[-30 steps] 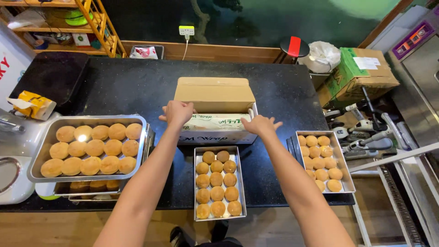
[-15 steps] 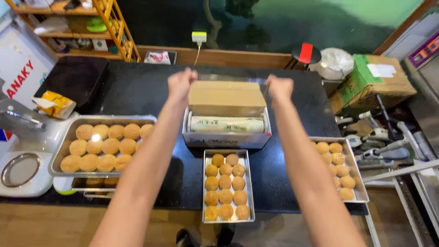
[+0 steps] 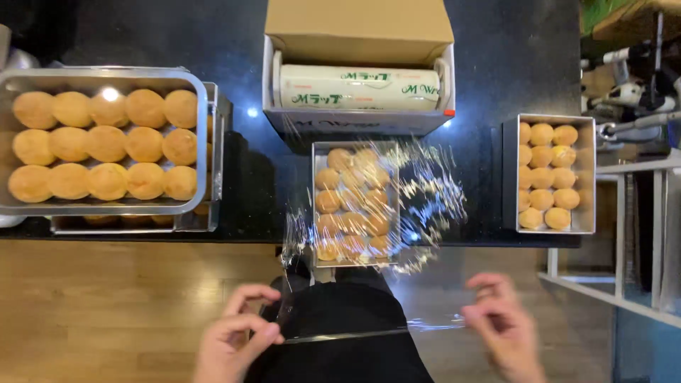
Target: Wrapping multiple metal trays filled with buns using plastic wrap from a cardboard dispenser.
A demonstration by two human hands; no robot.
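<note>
A sheet of clear plastic wrap (image 3: 418, 206) stretches from the roll (image 3: 358, 88) in its cardboard dispenser box (image 3: 358, 32) down over a small metal tray (image 3: 319, 206) of round golden buns. My left hand (image 3: 234, 340) pinches the sheet's near left edge low in the head view. My right hand (image 3: 500, 330) grips its near right edge, blurred. Both hands are below the counter's front edge, over my dark apron.
A large metal tray (image 3: 106, 207) of buns sits at the left on a black counter (image 3: 496, 85), stacked on another tray. A second small tray (image 3: 586, 174) of buns stands at the right. Metal rack bars (image 3: 617, 284) and tools lie at far right. Wooden floor (image 3: 106, 305) shows below.
My hands have come back from the far side of the box toward my body, drawing the wrap out over the middle tray. The view has tilted down.
</note>
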